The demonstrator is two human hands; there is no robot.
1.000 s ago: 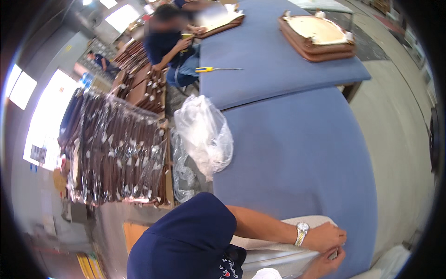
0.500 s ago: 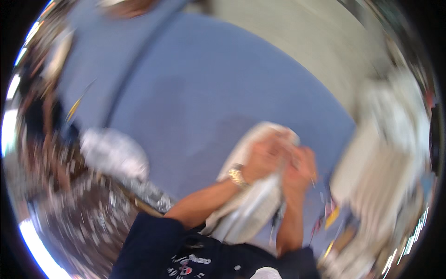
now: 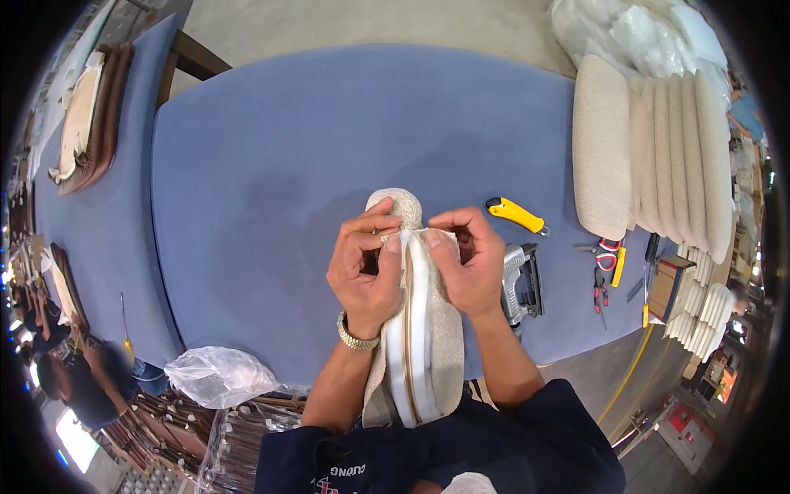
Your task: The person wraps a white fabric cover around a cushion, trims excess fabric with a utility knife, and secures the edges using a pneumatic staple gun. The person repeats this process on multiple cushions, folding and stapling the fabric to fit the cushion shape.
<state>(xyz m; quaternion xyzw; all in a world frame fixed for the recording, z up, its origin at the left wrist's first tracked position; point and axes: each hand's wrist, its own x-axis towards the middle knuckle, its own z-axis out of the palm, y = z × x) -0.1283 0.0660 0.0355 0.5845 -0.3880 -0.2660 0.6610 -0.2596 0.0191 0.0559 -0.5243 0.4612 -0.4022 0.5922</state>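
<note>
A long, beige woven fabric pad [image 3: 448,346] stretches from my body toward the blue table, its rounded end [image 3: 398,206] farthest from me. Down its middle runs white material [image 3: 421,313] with a narrow brown strip [image 3: 410,346] between the two halves. My left hand [image 3: 366,263] is closed, pinching the fabric edge left of the strip. On the other side my right hand [image 3: 471,262] grips the opposite edge between thumb and fingers. Just right of my right hand lies a grey staple gun [image 3: 522,284], with a yellow utility knife [image 3: 516,216] beyond it.
Several beige pads [image 3: 605,156] stand in a row at the table's right, near clear plastic bags [image 3: 634,37]. Red-handled pliers [image 3: 606,257] and screwdrivers lie in front of them. A plastic bag [image 3: 218,375] sits at the front left edge. People are at far left.
My view has swung and steadied from a blur. My hands were close together over the pad's far end; now they are apart, one on each side of the brown strip.
</note>
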